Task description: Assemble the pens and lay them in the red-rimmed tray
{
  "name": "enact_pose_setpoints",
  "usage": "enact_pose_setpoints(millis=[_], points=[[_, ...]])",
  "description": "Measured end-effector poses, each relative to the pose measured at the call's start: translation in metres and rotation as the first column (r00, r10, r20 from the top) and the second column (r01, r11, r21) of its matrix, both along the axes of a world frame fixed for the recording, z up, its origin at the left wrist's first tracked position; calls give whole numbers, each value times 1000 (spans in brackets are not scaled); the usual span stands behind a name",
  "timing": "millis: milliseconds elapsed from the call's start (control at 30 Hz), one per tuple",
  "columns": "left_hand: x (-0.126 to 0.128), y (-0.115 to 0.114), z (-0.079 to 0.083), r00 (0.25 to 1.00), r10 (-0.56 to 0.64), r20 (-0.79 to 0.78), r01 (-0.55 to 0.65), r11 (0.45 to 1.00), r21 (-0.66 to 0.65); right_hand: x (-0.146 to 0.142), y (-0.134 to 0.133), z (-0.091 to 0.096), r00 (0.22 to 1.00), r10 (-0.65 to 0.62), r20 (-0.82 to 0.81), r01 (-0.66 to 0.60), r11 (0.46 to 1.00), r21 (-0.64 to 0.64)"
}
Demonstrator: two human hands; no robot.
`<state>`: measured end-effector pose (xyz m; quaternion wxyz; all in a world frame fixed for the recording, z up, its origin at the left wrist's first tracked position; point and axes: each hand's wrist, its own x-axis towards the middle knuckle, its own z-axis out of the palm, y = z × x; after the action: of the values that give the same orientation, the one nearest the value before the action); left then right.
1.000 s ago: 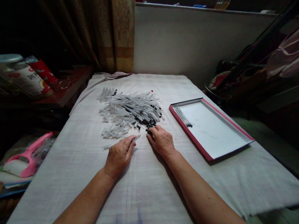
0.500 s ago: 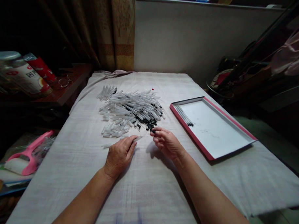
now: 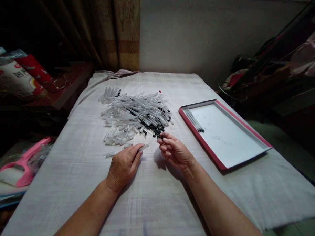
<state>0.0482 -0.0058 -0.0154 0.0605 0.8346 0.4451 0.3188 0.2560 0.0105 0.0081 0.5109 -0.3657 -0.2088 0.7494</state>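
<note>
The left hand gripped a slim translucent plastic tube, while the right hand pinched a small black piece near the heaped whitish tubes.

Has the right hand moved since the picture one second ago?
Yes. Judged against the pink-edged tray, the right hand has shifted slightly right, towards it, and lifted from the tablecloth.

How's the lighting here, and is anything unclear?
Head view: dim, uneven light, with the brown patterned fabric curtain fading into darkness leftward; head view: the bare right hand casts a soft shadow on the white tablecloth; head view: the small black piece it pinches lacks clear detail.
</note>
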Motion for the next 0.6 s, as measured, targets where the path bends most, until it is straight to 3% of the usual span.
enact_pose_setpoints(millis=[200,467,600], points=[[1,0,0,1000,-4,-10,4,1000,19,-8,-3,-3,970,-105,220,89,993,82],[2,0,2,1000,-21,-12,21,999,38,-19,-7,-8,947,-43,319,17,996,82],[4,0,3,1000,-18,-17,18,1000,25,-21,-10,-10,927,-52,371,-1,990,141]])
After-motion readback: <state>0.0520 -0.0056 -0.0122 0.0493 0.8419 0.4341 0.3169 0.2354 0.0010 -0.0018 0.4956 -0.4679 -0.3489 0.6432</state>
